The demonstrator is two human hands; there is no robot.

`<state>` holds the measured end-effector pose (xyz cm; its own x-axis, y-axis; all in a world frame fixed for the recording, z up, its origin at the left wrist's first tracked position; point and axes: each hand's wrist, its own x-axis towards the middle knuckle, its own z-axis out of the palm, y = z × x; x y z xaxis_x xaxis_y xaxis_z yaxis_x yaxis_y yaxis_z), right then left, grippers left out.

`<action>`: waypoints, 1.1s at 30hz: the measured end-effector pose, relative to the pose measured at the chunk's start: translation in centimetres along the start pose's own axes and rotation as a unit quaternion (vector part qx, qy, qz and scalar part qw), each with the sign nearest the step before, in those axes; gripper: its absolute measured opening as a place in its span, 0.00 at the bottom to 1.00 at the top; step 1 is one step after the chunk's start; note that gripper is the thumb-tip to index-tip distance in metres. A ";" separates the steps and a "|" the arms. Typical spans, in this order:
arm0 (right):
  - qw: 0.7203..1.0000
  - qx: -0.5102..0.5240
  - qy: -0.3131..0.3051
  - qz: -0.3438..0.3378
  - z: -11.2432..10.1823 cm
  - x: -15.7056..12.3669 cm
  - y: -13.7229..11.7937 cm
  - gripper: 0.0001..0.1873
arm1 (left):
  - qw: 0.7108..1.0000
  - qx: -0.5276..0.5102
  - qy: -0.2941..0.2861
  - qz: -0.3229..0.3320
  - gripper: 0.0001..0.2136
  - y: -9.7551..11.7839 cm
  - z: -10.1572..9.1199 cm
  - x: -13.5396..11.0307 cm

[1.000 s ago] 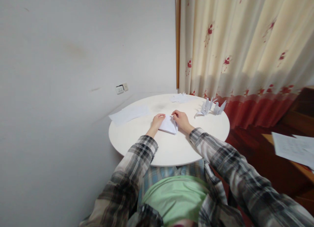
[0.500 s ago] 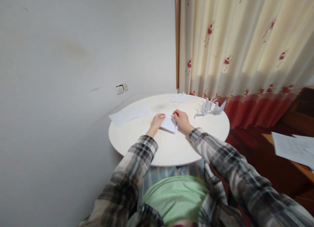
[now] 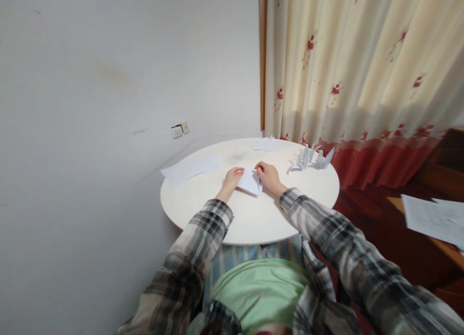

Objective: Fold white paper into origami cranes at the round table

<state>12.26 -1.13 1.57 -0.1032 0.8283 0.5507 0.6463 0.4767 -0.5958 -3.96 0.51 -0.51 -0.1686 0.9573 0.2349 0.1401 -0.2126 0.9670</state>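
Note:
A folded piece of white paper (image 3: 249, 182) lies on the round white table (image 3: 253, 224), between my two hands. My left hand (image 3: 232, 178) grips its left side, thumb and fingers near the upper left edge. On the other side my right hand (image 3: 268, 176) is closed in a pinch at the paper's upper right edge, the fingers curled and partly hiding that corner. Loose layers of the fold show at the lower right. Beyond my right hand, white origami cranes (image 3: 306, 157) stand at the table's right edge.
White paper sheets (image 3: 192, 168) lie at the table's left edge, and more paper pieces (image 3: 268, 144) at the back. A wall socket (image 3: 177, 132) is beyond. Curtains (image 3: 326, 74) hang behind at right. Printed sheets (image 3: 431, 216) rest on wooden furniture at right.

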 end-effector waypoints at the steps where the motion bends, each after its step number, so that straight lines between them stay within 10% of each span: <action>1: 1.000 0.000 0.000 -0.001 0.0 0.0 0.0 0.13 | 1.000 0.002 -0.001 0.001 0.06 0.0 0.0 0.0; 33: 1.000 -0.005 -0.007 0.000 0.0 0.0 -0.1 0.13 | 0.999 0.035 0.008 0.022 0.07 -0.3 -0.2 0.2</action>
<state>12.24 -1.22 1.62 -0.1134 0.8319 0.5432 0.6540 0.4741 -0.5895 -4.27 0.74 -0.74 -0.1755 0.9439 0.2796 0.2153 -0.2403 0.9465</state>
